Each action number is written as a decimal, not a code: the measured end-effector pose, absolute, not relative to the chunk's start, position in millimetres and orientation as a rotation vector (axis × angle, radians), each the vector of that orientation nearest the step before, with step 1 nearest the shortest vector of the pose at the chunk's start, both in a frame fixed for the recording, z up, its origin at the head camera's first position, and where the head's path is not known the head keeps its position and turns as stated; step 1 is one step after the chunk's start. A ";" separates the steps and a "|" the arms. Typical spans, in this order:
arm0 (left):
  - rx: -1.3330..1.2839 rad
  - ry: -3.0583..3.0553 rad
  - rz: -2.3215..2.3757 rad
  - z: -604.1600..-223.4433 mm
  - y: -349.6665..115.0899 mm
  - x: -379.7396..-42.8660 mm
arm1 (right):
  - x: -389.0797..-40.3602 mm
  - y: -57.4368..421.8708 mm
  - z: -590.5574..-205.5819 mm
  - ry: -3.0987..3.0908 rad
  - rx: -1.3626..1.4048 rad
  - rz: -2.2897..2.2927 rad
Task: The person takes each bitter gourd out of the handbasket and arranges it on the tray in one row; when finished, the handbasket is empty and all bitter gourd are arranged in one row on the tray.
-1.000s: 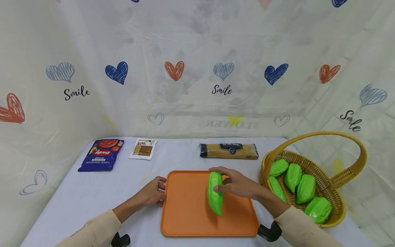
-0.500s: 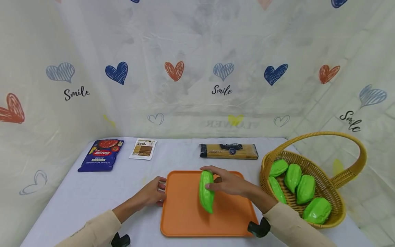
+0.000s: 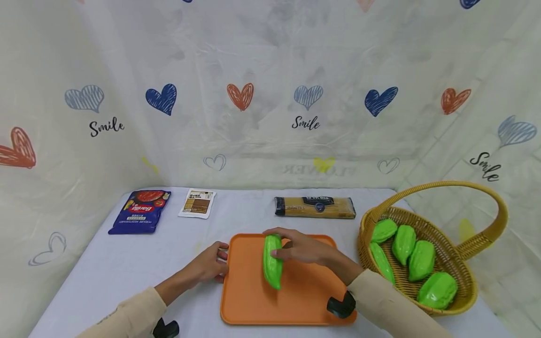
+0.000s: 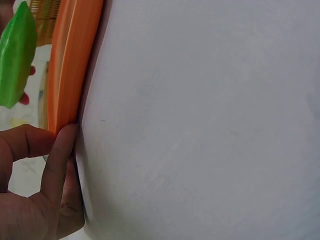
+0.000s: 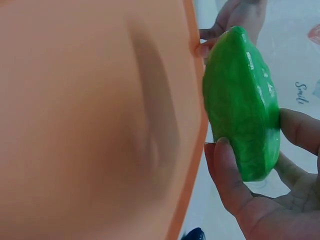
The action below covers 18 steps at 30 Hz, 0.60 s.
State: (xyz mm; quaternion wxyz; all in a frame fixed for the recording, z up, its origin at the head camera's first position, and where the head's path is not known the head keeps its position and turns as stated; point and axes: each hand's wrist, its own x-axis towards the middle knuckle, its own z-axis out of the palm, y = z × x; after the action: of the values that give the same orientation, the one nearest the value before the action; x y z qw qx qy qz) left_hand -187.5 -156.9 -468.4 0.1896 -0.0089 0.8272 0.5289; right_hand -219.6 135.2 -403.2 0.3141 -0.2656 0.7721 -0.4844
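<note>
My right hand [image 3: 302, 249] pinches a glossy green, ridged, pointed fruit [image 3: 272, 263] between thumb and fingers. It hangs lengthwise above an orange tray [image 3: 245, 300], apart from it, with its shadow on the tray floor. In the right wrist view the fruit [image 5: 242, 105] shows its long ridges, thumb on one side and fingers on the other. My left hand [image 3: 209, 264] is at the tray's left edge. In the left wrist view its thumb and index finger pinch the tray rim [image 4: 72, 75].
A wicker basket [image 3: 469, 286] with a tall handle stands right, holding several similar green fruits [image 3: 421, 260]. Along the back lie a blue sauce pouch [image 3: 137, 216], a white-and-brown packet [image 3: 197, 204] and a spaghetti pack [image 3: 314, 208]. A patterned curtain [image 3: 270, 141] hangs behind the white-covered table [image 3: 186, 310].
My right hand has carried the green fruit leftward over the tray, from right of its middle to left of it. The left hand stays on the tray edge.
</note>
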 end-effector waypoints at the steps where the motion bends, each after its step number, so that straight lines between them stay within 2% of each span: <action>1: -0.023 2.326 1.488 -468.5 -156.9 -187.8 | -220.8 133.8 -404.0 2.034 -0.698 -1.273; 18: -0.024 2.312 1.502 -468.9 -158.9 -187.1 | -242.4 100.8 -422.0 2.115 -0.609 -1.251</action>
State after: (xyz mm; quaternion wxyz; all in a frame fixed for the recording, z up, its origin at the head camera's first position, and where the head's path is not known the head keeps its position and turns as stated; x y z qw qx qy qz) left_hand -187.1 -158.9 -468.9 0.1909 -0.0087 0.8231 0.5348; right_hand -242.4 100.8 -422.0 0.3005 -0.2295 0.7968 -0.4713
